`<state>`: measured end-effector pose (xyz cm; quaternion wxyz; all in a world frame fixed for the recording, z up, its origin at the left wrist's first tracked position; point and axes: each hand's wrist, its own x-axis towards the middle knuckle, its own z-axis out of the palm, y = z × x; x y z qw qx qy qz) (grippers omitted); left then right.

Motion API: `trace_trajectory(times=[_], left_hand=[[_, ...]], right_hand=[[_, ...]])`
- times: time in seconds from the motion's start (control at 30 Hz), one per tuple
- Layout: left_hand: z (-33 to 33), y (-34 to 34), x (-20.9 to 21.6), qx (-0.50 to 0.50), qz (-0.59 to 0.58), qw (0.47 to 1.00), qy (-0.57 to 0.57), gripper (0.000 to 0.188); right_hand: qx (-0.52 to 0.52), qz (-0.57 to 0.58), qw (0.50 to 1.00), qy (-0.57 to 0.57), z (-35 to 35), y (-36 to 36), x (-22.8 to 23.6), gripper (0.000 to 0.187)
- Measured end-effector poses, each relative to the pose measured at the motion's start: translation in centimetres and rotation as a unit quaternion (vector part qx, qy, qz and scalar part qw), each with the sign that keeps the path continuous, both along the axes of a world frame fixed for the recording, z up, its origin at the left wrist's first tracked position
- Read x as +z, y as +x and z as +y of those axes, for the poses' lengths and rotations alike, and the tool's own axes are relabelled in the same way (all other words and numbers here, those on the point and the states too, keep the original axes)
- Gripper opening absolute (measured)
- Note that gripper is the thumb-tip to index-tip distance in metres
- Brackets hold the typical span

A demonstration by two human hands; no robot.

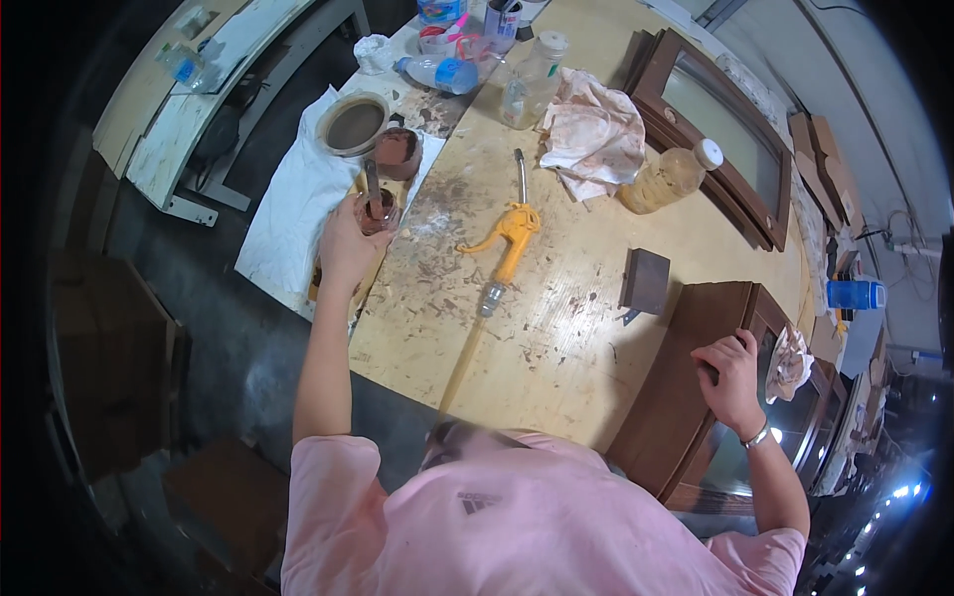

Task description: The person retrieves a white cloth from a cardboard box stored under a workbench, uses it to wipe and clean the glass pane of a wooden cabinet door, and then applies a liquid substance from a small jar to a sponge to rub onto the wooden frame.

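Note:
My left hand is closed round a small see-through cup with dark brown stuff in it. A flat-bladed putty knife stands up out of the cup. Just beyond are a tub of brown paste and a round pot of greyish-brown liquid, both on a white cloth. My right hand hovers by a brown wooden glazed cabinet, its fingers curled; what they hold, if anything, is hidden. A crumpled stained rag lies on the cabinet near that hand.
An orange air blow gun with its hose lies mid-table. A dark sanding block, a stained cloth, a jar of yellowish liquid and a clear bottle sit around it. A brown framed glass door lies at the far right.

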<state>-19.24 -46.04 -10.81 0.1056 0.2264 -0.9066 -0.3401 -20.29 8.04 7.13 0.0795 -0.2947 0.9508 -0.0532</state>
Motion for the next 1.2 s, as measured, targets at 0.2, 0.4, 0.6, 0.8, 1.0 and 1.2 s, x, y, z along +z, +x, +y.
trace_trajectory(times=[0.2, 0.4, 0.6, 0.8, 1.0, 1.2], left_hand=[[0.3, -0.8, 1.0, -0.014, 0.048, 0.961, 0.272, 0.052], [-1.9, -0.7, 0.3, 0.003, 0.017, 0.961, 0.276, 0.049], [-1.4, -0.7, 1.0, 0.002, 0.023, 0.953, 0.303, 0.043], [-1.0, -0.5, 1.6, -0.002, 0.019, 0.96, 0.279, 0.04], [-0.8, -0.9, 1.4, 0.001, 0.009, 0.967, 0.253, 0.04], [-1.3, -2.0, 2.2, -0.003, 0.042, 0.913, 0.406, 0.037]], right_hand=[[0.205, -0.136, 0.967, -0.064, -11.8, -1.8, -0.9, 0.036], [0.311, -0.053, 0.928, -0.199, -29.9, -5.2, -10.0, 0.051], [0.335, -0.015, 0.92, -0.202, -36.0, -5.6, -13.8, 0.051], [0.37, -0.02, 0.911, -0.179, -36.4, -4.6, -14.5, 0.049], [0.347, 0.029, 0.919, -0.185, -36.9, -3.1, -17.5, 0.064], [0.331, -0.012, 0.929, -0.167, -37.2, -3.0, -17.2, 0.068]])
